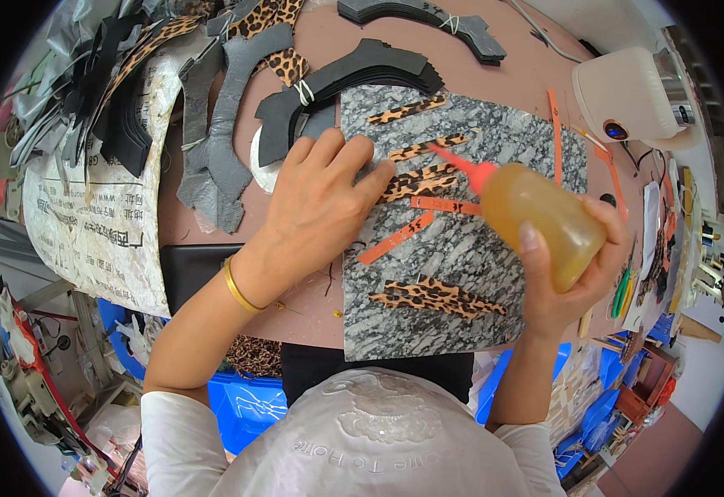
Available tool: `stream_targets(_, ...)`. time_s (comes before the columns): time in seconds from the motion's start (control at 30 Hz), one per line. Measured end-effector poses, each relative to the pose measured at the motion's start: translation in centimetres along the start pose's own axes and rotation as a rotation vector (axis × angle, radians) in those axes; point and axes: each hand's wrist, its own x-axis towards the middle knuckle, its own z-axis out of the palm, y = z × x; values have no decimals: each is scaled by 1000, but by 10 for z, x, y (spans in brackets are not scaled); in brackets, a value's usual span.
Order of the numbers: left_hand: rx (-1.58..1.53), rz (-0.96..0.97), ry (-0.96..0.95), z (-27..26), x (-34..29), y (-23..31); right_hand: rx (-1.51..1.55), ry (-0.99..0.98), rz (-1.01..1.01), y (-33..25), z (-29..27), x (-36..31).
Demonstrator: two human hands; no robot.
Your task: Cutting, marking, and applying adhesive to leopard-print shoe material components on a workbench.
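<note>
In my right hand (573, 261) is a squeeze bottle (536, 217) of yellowish liquid, tilted so its red nozzle (464, 163) points left. The nozzle's tip meets a narrow leopard-print strip (428, 147) lying on a grey marble-patterned board (461, 257). My left hand (322, 199) is closed, its fingers curled and its index fingertip at the left end of that strip; the other fingertips are hidden. More leopard-print strips lie above and below, with a stacked group (436, 298) near the board's front. Two orange marked strips (397, 238) lie mid-board.
Tied stacks of dark curved pieces (354, 70) lie behind the board, and more grey pieces (234, 116) sit to the left. A white device (631, 98) stands at the back right. Pens (625, 291) lie along the right edge. A blue bin (250, 406) is below the table.
</note>
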Motion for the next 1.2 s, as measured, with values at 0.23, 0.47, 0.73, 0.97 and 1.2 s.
stream_targets(0.23, -4, -3, 3, -1, 0, -1, -79, -55, -76, -1, 0, -2)
stream_targets(0.47, 1, 1, 3, -2, -1, -1, -76, -24, -68, 2, -1, 0)
stream_targets(0.73, 5, -3, -3, -2, -2, -2, -70, -65, -107, 1, 0, 1)
stream_targets(0.97, -1, 15, -5, -5, 2, 0, -61, 38, 16, 9, -11, 3)
stream_targets(1.2, -73, 33, 65, -9, 1, -10, 15, 195, 90, 7, -9, 19)
